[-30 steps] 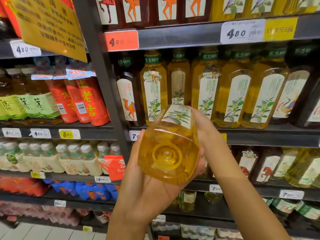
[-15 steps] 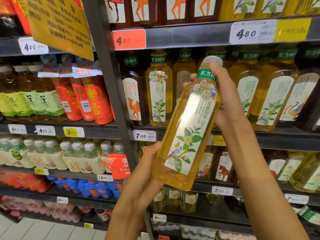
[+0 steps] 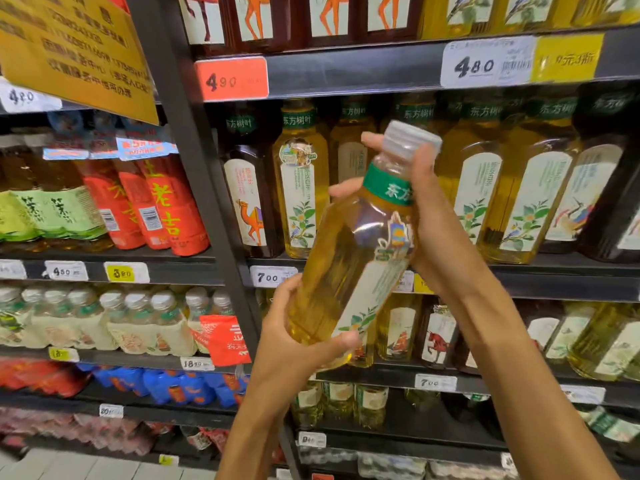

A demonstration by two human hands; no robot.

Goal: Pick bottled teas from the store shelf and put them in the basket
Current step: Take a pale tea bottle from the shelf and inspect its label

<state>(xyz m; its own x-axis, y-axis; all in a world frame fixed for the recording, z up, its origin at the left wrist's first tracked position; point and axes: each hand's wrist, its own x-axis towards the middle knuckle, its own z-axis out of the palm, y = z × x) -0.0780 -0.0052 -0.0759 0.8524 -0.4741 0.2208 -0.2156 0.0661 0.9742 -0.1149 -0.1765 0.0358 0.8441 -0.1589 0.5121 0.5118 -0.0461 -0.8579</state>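
Observation:
A bottle of golden tea (image 3: 349,258) with a green neck band and a clear cap tilts up to the right in front of the shelf. My left hand (image 3: 294,344) grips its base from below, thumb across the front. My right hand (image 3: 436,220) holds its neck and shoulder from behind, fingers wrapped near the cap. More golden tea bottles (image 3: 519,202) stand in a row on the shelf behind. No basket is in view.
Dark shelf boards carry price tags (image 3: 485,64). A black upright post (image 3: 194,188) splits the shelving. Red cans and green-labelled bottles (image 3: 145,202) fill the left bay, dark tea bottles (image 3: 247,202) stand beside the golden ones, and packs sit lower down.
The bottle went from bottom-toward-me to upright and tilted, label now turned to the right. My left hand closed round its base. My right hand moved up to the neck.

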